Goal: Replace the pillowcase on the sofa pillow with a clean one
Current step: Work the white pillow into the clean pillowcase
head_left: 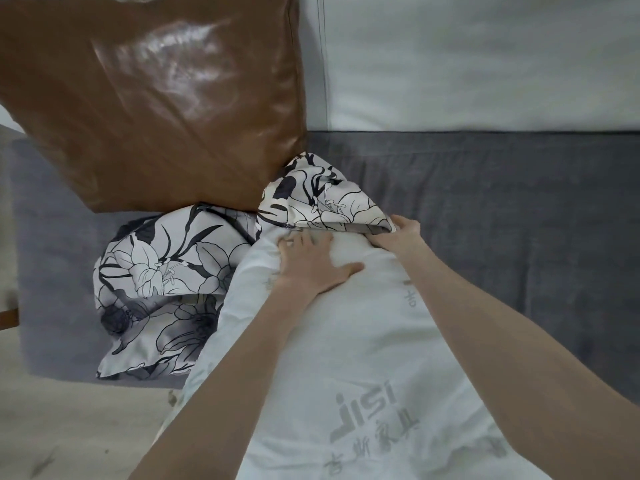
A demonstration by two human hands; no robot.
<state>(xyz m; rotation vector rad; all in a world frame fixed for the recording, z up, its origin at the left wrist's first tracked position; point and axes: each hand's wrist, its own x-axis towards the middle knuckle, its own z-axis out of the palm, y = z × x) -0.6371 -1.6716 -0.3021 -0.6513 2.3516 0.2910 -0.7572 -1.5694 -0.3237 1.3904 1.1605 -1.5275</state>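
Two hands: left hand and right hand, both bare, both reaching to the far end of the pillow.
Pillow count: one white pillow insert with grey printed lettering; one brown leather cushion propped at far left.
Pillowcase count: two pieces of black-and-white floral fabric seen; one floral pillowcase capping the far tip of the insert, one crumpled floral case lying loose at left; cannot tell which is the clean one.
Sofa count: one grey sofa, pale backrest beyond.
Pillowcase look: cream ground, bold black line-drawn lilies and leaves, opening edge turned towards the viewer, small zip end visible at its left corner.
Insert position: lengthways from near centre to far centre, on the sofa seat, far tip tucked inside the pillowcase mouth.
Left hand fingers: spread fairly wide, laid flat and pressing on the insert just below the case opening, fingertips touching its edge.
Right hand fingers: curled round the right side of the case opening, thumb on top, gripping the hem.
Crumpled case position: left of the insert, touching it, just below the leather cushion.
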